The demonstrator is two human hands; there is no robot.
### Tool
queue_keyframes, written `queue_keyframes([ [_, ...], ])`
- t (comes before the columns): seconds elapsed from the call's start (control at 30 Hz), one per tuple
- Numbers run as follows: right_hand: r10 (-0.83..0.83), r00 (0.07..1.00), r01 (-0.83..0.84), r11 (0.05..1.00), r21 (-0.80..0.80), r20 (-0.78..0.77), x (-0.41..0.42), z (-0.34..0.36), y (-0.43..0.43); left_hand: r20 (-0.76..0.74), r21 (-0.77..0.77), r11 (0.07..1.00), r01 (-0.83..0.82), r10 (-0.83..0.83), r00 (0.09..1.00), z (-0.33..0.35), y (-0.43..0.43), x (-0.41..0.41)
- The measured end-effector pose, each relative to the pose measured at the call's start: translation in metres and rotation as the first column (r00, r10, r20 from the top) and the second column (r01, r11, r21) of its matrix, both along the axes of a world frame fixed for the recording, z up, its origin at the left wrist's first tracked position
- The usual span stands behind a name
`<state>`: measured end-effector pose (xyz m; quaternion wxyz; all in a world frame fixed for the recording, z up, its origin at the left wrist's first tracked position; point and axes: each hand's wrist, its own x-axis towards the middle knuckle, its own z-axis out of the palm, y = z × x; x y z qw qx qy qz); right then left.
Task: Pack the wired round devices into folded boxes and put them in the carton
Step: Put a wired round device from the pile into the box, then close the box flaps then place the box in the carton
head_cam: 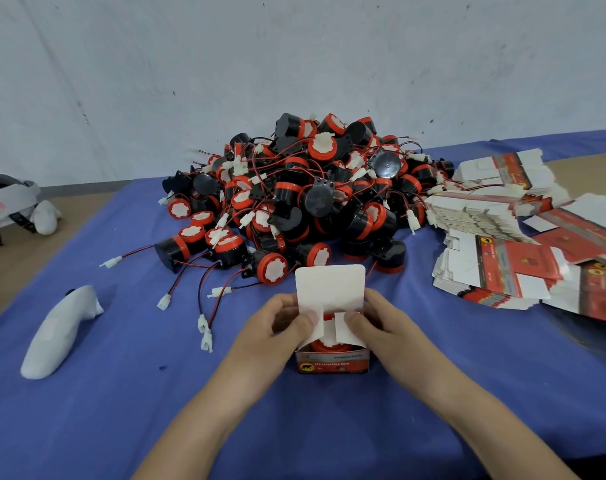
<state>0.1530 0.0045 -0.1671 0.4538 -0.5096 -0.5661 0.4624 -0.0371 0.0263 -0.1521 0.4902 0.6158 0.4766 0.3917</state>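
A small red and white box [332, 362] stands open on the blue cloth [121, 393] near the front edge of the counter, between the two hands. One round device [326, 346] sits inside. Only a strip of its red rim shows, because the two white side flaps [320, 332] are folded over it. Its wire cannot be seen. The left hand [277, 329] grasps the left side of the box with its thumb on the left flap. The right hand [388, 329] grasps the right side with its thumb on the right flap. The other fingers curl round the box walls and are partly hidden behind them. The white lid flap [329, 285] stands upright at the back. The print on the front panel is too blurred to read.

Behind the box is a large heap of black and red devices [312, 188] with red and black wires ending in white plugs. The lower ones are buried, and the wires are too tangled to follow. To the right lie stacks of flat unfolded box blanks [495, 271], running out of view at the right edge.

On the left of the cloth lies a white handheld controller [59, 334]. A white headset [7, 202] is cut off by the left edge, resting on the bare brown counter [3, 265]. A scuffed pale wall [156, 64] rises behind.
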Motion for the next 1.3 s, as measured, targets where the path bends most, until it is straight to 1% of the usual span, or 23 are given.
queue_keyframes([
  [0.07, 0.003, 1.0, -0.003, 1.0, 0.007, 0.013, -0.001, -0.002, 0.001, -0.046, 0.025, 0.999, 0.026, -0.025, 0.999, -0.001, -0.001, 0.003],
  [0.13, 0.005, 1.0, -0.005, 1.0, 0.018, 0.017, 0.0, -0.004, 0.003, -0.052, 0.036, 0.999, 0.027, -0.025, 0.998, -0.001, -0.001, 0.004],
  [0.23, 0.004, 1.0, -0.004, 1.0, 0.031, 0.023, 0.001, -0.006, 0.004, -0.037, 0.019, 1.0, 0.025, -0.024, 0.999, -0.001, 0.0, 0.004],
  [0.43, 0.016, 1.0, -0.016, 1.0, 0.026, 0.011, 0.002, -0.007, 0.005, 0.038, -0.052, 0.998, 0.038, -0.036, 0.999, -0.002, 0.002, 0.004],
  [0.57, -0.008, 1.0, 0.006, 0.999, 0.053, 0.029, 0.003, -0.005, 0.006, 0.032, -0.027, 1.0, 0.011, -0.01, 0.999, -0.002, 0.004, 0.005],
  [0.73, -0.031, 0.992, 0.02, 0.996, 0.09, 0.122, 0.005, -0.003, 0.005, -0.031, 0.079, 0.997, 0.004, -0.001, 1.0, -0.003, 0.003, 0.006],
  [0.87, 0.025, 0.965, -0.064, 0.987, 0.144, 0.261, 0.011, 0.002, -0.001, -0.004, 0.095, 0.994, -0.059, 0.06, 0.998, -0.003, 0.003, 0.009],
  [1.0, 0.102, 0.933, -0.148, 0.983, 0.11, 0.344, 0.021, 0.001, -0.005, 0.014, 0.111, 0.99, -0.084, 0.083, 0.996, -0.004, 0.0, 0.012],
  [1.07, 0.12, 0.908, -0.173, 0.98, 0.098, 0.4, 0.023, 0.0, -0.009, -0.004, 0.135, 0.988, -0.081, 0.082, 0.997, -0.006, -0.001, 0.012],
  [1.13, 0.13, 0.88, -0.195, 0.976, 0.098, 0.457, 0.024, 0.001, -0.012, -0.015, 0.124, 0.99, -0.063, 0.065, 0.998, -0.006, -0.001, 0.011],
  [1.2, 0.142, 0.857, -0.203, 0.976, 0.072, 0.496, 0.025, 0.003, -0.015, -0.018, 0.095, 0.995, -0.041, 0.043, 0.999, -0.003, 0.001, 0.007],
  [1.3, 0.135, 0.855, -0.181, 0.982, 0.044, 0.5, 0.026, 0.003, -0.016, -0.038, 0.099, 0.995, 0.001, 0.003, 0.999, 0.0, 0.001, 0.0],
])
